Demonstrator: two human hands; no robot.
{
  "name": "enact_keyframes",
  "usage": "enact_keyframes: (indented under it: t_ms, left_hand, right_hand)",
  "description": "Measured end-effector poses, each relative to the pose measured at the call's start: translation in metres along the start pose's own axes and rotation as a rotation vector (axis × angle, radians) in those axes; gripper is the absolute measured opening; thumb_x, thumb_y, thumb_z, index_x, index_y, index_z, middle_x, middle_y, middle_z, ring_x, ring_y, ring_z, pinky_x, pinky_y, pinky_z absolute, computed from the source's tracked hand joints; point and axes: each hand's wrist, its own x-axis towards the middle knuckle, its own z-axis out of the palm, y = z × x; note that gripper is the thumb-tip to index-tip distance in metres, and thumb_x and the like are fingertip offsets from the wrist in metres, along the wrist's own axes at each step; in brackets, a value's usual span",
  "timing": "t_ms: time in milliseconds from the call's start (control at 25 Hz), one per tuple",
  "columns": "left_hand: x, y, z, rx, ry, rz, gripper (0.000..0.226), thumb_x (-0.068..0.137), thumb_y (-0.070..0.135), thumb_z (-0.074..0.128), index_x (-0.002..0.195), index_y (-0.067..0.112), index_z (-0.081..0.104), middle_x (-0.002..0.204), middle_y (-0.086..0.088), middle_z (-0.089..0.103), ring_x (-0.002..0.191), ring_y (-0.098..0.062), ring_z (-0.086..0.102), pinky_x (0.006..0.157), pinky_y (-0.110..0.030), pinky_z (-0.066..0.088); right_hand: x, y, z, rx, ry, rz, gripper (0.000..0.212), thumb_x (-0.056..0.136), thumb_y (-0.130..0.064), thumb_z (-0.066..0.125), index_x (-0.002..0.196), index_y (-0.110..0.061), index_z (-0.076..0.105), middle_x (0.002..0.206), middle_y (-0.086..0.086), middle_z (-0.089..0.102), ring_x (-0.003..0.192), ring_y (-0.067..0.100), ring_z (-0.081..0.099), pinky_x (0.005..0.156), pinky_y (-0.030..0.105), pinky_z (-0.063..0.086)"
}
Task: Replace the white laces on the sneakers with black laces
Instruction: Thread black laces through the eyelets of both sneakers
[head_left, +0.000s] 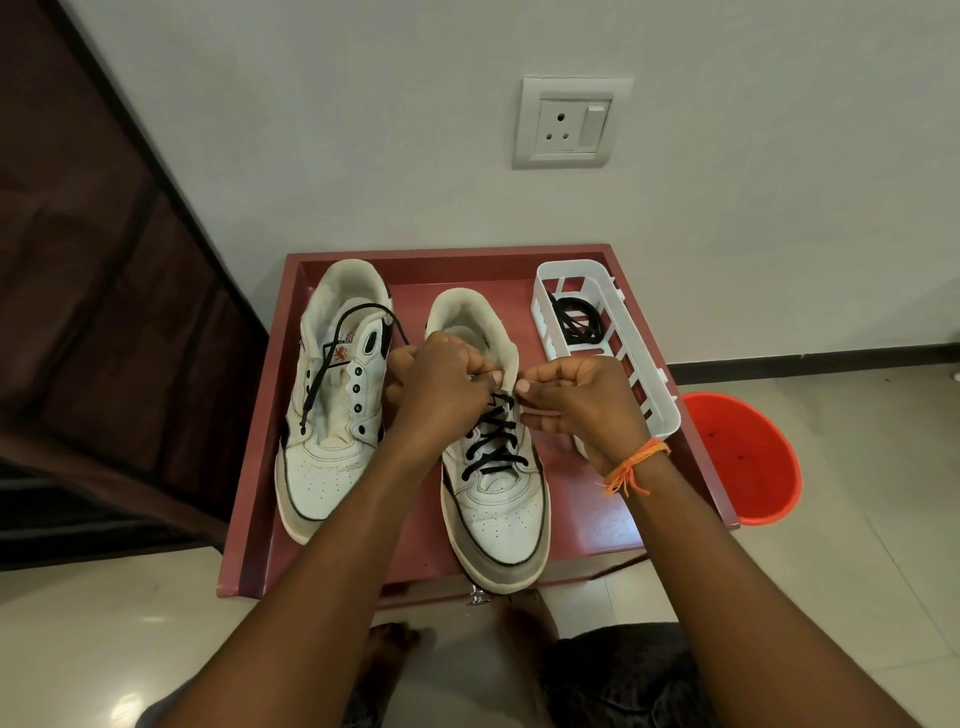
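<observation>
Pinching at the top eyelets of the right sneaker (496, 467), both hands meet over its tongue. Left hand (441, 384) has fingers curled, gripping the shoe's collar area; what it pinches is hidden. Right hand (576, 400) has fingers curled, thumb and forefinger closed at the eyelet row, likely on the black lace (493, 441) end, too small to confirm. That lace runs criss-cross just below both hands. Left sneaker (332, 395) sits beside it near the tray's (260, 493) left edge, loosely threaded with another black lace (332, 358). White basket (623, 353) at the tray's right edge holds coiled black laces (576, 322).
</observation>
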Motion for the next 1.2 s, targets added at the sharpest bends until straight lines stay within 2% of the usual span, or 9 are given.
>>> enact_keyframes:
  t_ms: [120,200,280,520,760,920,1000,1080,1200]
  left_hand:
    - [0.006,-0.007,-0.005,0.022,-0.043,-0.023,0.017,0.084,0.028,0.071,0.099,0.034,0.076,0.115,0.009,0.067,0.131,-0.02,0.042,0.1,-0.026,0.027]
    - [0.006,-0.009,-0.006,-0.001,-0.023,-0.096,0.013,0.078,0.036,0.07,0.076,0.049,0.067,0.117,-0.002,0.066,0.131,-0.022,0.039,0.099,-0.029,0.032]
    - [0.004,-0.007,-0.006,0.007,-0.017,-0.132,0.024,0.081,0.037,0.069,0.063,0.048,0.058,0.113,-0.004,0.066,0.129,-0.022,0.036,0.095,-0.032,0.034]
    - [-0.005,0.011,-0.007,0.111,-0.036,-0.113,0.023,0.093,0.027,0.062,0.071,0.033,0.062,0.083,0.022,0.051,0.128,-0.021,0.024,0.101,-0.046,0.025]
    - [-0.009,0.007,0.007,0.072,0.106,-0.097,0.017,0.09,0.028,0.066,0.078,0.039,0.062,0.111,0.023,0.056,0.125,-0.018,0.025,0.091,-0.04,0.023]
    - [0.0,-0.004,0.003,0.022,0.073,-0.085,0.015,0.083,0.04,0.072,0.075,0.049,0.063,0.103,0.018,0.067,0.13,-0.019,0.031,0.099,-0.044,0.029]
    - [0.0,-0.002,0.001,0.004,0.078,-0.085,0.011,0.082,0.04,0.071,0.083,0.049,0.066,0.112,0.019,0.063,0.131,-0.02,0.032,0.098,-0.041,0.027]
    - [-0.011,0.007,0.003,0.034,0.134,-0.079,0.037,0.079,0.04,0.071,0.114,0.043,0.062,0.136,0.012,0.044,0.133,-0.023,0.026,0.098,-0.04,0.025]
    - [-0.043,0.004,0.014,0.173,0.283,-0.112,0.102,0.068,0.053,0.079,0.149,0.027,0.022,0.154,-0.003,0.013,0.14,-0.029,0.016,0.107,-0.048,0.025]
  right_hand:
    - [0.0,-0.002,-0.001,-0.029,-0.001,0.007,0.009,0.08,0.005,0.072,0.089,0.004,0.07,0.075,0.014,0.072,0.069,0.021,0.071,0.064,0.03,0.06]
    - [0.0,-0.001,-0.001,-0.033,0.004,0.009,0.01,0.08,0.006,0.072,0.089,0.004,0.07,0.077,0.016,0.071,0.07,0.021,0.07,0.064,0.028,0.06]
    - [0.0,0.0,0.0,-0.052,0.014,-0.008,0.009,0.081,0.007,0.071,0.089,0.004,0.07,0.078,0.016,0.071,0.069,0.02,0.07,0.067,0.029,0.06]
    - [0.003,0.004,0.006,-0.127,0.063,-0.072,0.011,0.081,0.004,0.071,0.092,0.006,0.071,0.078,0.02,0.071,0.067,0.02,0.068,0.072,0.033,0.061]
    - [0.003,0.007,0.009,-0.164,0.081,-0.092,0.008,0.083,0.0,0.072,0.091,0.0,0.071,0.076,0.014,0.071,0.069,0.022,0.07,0.068,0.035,0.062]
    - [0.002,0.003,0.006,-0.191,0.062,-0.081,0.003,0.086,-0.006,0.07,0.086,-0.009,0.07,0.08,0.012,0.073,0.076,0.022,0.072,0.065,0.04,0.062]
    - [0.004,0.002,0.007,-0.304,0.089,-0.109,0.006,0.088,-0.008,0.067,0.083,-0.01,0.068,0.081,0.013,0.072,0.079,0.026,0.072,0.065,0.043,0.061]
    - [0.004,-0.002,0.008,-0.337,0.095,-0.099,0.009,0.093,-0.007,0.059,0.085,-0.005,0.063,0.087,0.016,0.07,0.082,0.028,0.071,0.065,0.042,0.061]
    - [-0.002,-0.01,0.01,-0.187,0.027,0.013,0.019,0.098,-0.001,0.042,0.082,-0.004,0.051,0.092,0.023,0.065,0.076,0.031,0.067,0.061,0.04,0.06]
